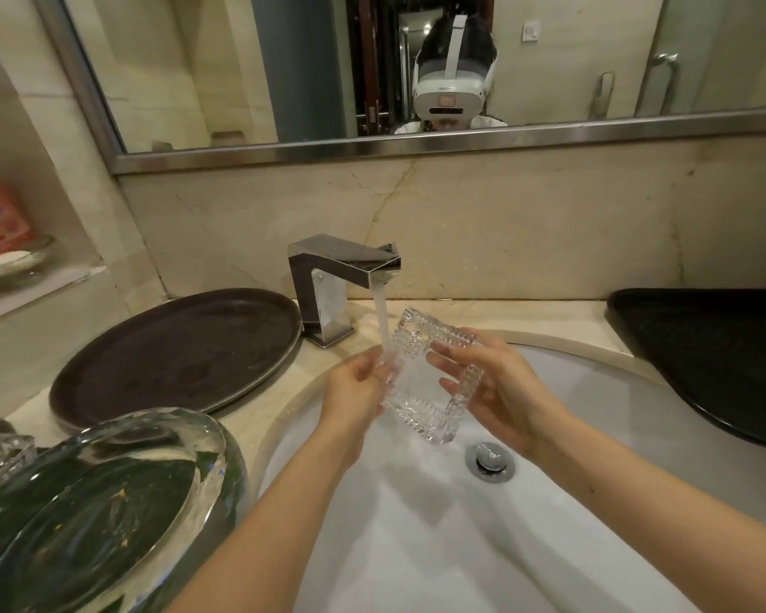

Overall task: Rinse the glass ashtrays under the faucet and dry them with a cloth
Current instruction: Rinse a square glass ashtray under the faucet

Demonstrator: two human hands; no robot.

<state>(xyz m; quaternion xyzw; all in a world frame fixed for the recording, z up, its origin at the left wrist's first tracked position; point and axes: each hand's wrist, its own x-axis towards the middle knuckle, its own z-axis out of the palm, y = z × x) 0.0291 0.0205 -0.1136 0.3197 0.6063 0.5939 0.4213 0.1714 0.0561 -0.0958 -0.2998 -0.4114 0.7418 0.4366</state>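
Ashtray (430,382), held over sink (593,391), catches water (382,320).

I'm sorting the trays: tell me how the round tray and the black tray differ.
The round tray is brown and lies left of the faucet; the black tray lies right of it. The round tray shows whole, a flat oval with a low rim; the black tray has a straighter edge and is cut off by the frame. Both rest on the counter, holding nothing.
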